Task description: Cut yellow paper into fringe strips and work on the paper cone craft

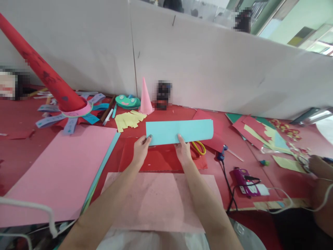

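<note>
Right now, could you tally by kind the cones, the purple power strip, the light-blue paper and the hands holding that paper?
Light-blue paper: 1
Hands holding it, left hand and right hand: 2
Cones, red cone and pink cone: 2
Purple power strip: 1
Total: 6

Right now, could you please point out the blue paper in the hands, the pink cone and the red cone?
Blue paper (174,129): head view, middle of its face.
Pink cone (145,99): head view, its side.
Red cone (48,73): head view, its side.
</note>
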The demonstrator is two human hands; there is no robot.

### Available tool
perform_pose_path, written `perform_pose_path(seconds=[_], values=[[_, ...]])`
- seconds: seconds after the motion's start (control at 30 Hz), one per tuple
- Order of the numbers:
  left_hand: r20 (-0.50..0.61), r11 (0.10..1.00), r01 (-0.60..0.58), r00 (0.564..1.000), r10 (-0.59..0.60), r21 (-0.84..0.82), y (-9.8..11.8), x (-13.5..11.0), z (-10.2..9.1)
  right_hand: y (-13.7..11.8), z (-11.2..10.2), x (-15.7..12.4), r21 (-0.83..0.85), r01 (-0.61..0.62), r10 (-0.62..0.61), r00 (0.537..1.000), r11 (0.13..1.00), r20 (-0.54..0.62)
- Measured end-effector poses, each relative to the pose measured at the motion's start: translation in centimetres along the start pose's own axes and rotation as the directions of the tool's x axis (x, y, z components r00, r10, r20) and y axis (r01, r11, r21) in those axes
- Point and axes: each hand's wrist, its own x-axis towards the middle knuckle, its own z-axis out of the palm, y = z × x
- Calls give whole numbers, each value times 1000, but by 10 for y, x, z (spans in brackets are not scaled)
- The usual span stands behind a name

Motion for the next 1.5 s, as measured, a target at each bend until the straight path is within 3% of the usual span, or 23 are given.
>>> perform_pose_path(seconds=[0.37,1.5], values=[[8,999,33,999,-32,-25,2,0,0,-1,2,-2,-13,-6,6,1000,1000,-13],[4,999,-19,1000,19,46,-7,3,1,1,1,-2,-36,-2,1,1000,999,-25]])
